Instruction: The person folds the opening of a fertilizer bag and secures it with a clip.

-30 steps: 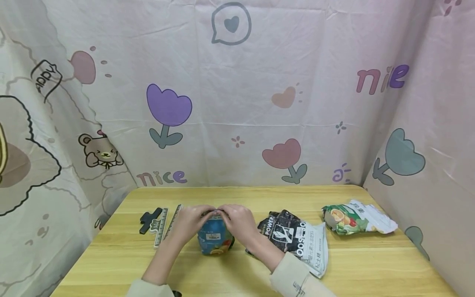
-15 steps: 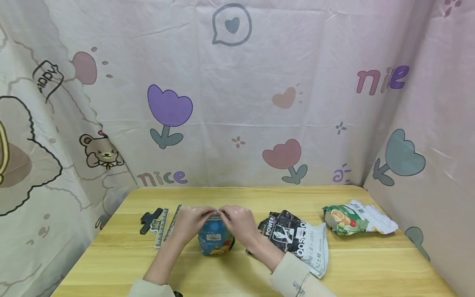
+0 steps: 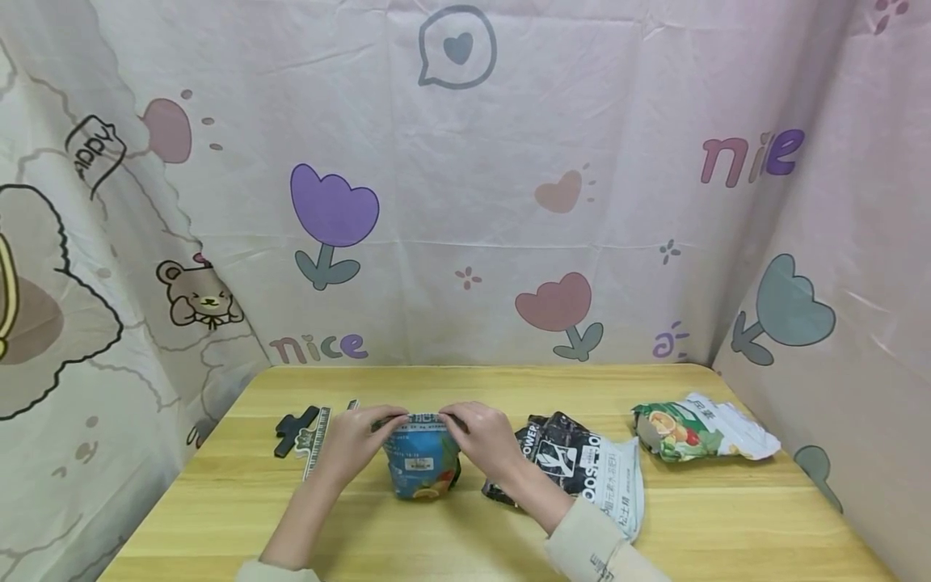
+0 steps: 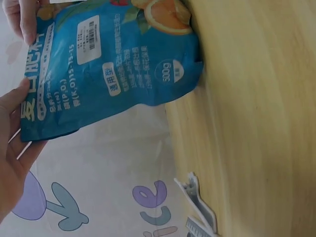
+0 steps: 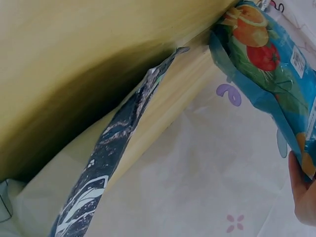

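A blue fertilizer bag (image 3: 419,467) with orange and vegetable pictures stands upright on the table in the head view. My left hand (image 3: 354,439) pinches the left end of its top edge, thumb on the near side. At the right end of that edge, my right hand (image 3: 482,435) pinches the bag between thumb and fingers. The top edge is stretched between both hands, showing a printed band. In the left wrist view, the left thumb and fingers lie on either side of the bag's (image 4: 98,54) top; the right wrist view shows its pictured side (image 5: 266,59).
To the left lie a black clip (image 3: 296,432) and a pale clip with striped markings (image 3: 313,443); another striped strip (image 3: 353,404) is mostly hidden behind my left hand. A black-and-white bag (image 3: 575,461) lies close on the right, a green-and-white bag (image 3: 698,427) farther right.
My hands have moved apart along the bag's top edge, from nearly touching at the middle to its two ends. The upper printed band has come into view.
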Available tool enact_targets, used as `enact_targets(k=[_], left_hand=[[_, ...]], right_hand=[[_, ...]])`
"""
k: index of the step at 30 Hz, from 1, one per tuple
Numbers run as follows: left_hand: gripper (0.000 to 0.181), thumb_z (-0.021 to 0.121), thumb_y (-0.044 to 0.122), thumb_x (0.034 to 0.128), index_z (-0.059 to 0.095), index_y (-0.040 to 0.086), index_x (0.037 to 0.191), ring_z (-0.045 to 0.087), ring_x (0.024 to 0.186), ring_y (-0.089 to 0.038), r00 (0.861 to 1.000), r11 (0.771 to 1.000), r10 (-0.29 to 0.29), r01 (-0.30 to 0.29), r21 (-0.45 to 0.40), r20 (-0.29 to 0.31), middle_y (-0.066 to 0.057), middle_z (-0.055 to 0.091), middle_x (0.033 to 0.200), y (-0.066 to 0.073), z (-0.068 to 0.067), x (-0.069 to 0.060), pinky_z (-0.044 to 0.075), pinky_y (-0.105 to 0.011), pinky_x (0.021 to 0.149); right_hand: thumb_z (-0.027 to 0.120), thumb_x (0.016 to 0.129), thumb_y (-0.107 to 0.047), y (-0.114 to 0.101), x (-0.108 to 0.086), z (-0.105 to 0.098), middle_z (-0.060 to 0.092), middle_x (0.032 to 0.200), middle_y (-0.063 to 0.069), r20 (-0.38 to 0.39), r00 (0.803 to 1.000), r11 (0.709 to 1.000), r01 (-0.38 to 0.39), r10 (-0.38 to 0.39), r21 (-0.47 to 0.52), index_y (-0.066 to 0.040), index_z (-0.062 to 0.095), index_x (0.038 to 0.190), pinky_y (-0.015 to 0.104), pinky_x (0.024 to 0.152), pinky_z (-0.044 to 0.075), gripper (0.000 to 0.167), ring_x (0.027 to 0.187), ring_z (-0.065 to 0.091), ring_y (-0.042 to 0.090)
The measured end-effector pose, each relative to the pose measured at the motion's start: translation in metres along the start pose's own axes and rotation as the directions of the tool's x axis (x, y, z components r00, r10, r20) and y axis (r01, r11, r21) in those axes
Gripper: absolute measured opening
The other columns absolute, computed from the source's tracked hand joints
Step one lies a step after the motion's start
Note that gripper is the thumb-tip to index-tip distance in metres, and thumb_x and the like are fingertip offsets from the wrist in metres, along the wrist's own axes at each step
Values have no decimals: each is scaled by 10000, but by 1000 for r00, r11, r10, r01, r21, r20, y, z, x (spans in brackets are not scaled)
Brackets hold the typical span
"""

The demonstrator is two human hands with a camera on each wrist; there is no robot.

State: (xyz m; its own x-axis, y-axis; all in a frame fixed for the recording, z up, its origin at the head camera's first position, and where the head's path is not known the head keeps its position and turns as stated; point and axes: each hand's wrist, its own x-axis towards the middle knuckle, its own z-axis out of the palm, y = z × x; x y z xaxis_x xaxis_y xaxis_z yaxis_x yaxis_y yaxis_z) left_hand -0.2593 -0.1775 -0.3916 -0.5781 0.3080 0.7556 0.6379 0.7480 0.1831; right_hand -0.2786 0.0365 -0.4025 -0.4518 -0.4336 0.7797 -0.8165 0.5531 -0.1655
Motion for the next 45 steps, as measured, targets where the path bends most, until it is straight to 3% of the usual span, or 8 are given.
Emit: enact_targets(k=[5,15,21,24,32,39,42,45], left_hand=[[101,774,127,738,732,125,830,392,455,36,999,999,-38,38,5,-37,0,692,757,2,3,-1,323,-140,405],[84,776,154,733,736,131,803,194,409,68,993,996,-65,70,52,-96,4,687,716,5,6,-1,190,-143,349],[95,770,132,740,736,124,828,421,468,14,993,995,-97,95,-28,-75,-6,695,764,3,5,-3,335,-153,408],[109,765,117,740,734,119,844,466,498,-3,989,990,-131,127,-62,-68,3,695,781,1,2,-7,391,-181,447],[100,756,130,755,730,132,852,573,591,-44,975,976,-215,211,-55,-64,17,690,771,-1,-2,-14,484,-244,537],[94,760,120,750,732,101,837,286,395,36,966,972,-236,232,-50,-110,-11,686,721,4,0,-13,409,-249,480],[95,764,110,744,734,87,831,237,375,57,963,972,-235,231,-45,-135,-23,686,714,6,0,-13,435,-294,518],[94,764,107,742,735,79,827,219,371,66,962,972,-233,229,-47,-144,-25,684,702,7,0,-12,402,-253,460]], right_hand=[[662,854,-127,0,1,1,681,827,-17,-27,1000,1000,-1,0,-12,-106,706,898,156,618,496,65,729,630,66],[670,846,-130,-3,2,2,682,781,-11,-31,999,998,-11,9,-57,-99,704,860,164,569,495,48,666,628,66],[665,853,-142,1,-2,-1,680,821,-24,-29,999,999,-32,31,-12,-116,708,894,150,599,488,65,694,616,54],[665,852,-139,3,-6,-3,678,845,-24,-40,998,999,-42,42,9,-117,708,917,144,604,483,80,700,607,44],[667,851,-142,8,-10,-4,682,842,-21,-63,997,999,-37,38,11,-106,706,918,160,615,491,86,716,614,56],[671,844,-117,3,-7,-4,680,769,-8,-81,996,999,-38,38,-2,-86,703,872,148,560,483,53,653,618,57],[676,838,-109,2,-7,-5,677,743,-6,-82,996,999,-43,42,-15,-79,704,857,139,524,469,45,609,606,51],[677,837,-109,2,-7,-4,676,730,-4,-83,996,999,-44,42,-23,-78,706,853,131,500,454,45,577,592,45]])
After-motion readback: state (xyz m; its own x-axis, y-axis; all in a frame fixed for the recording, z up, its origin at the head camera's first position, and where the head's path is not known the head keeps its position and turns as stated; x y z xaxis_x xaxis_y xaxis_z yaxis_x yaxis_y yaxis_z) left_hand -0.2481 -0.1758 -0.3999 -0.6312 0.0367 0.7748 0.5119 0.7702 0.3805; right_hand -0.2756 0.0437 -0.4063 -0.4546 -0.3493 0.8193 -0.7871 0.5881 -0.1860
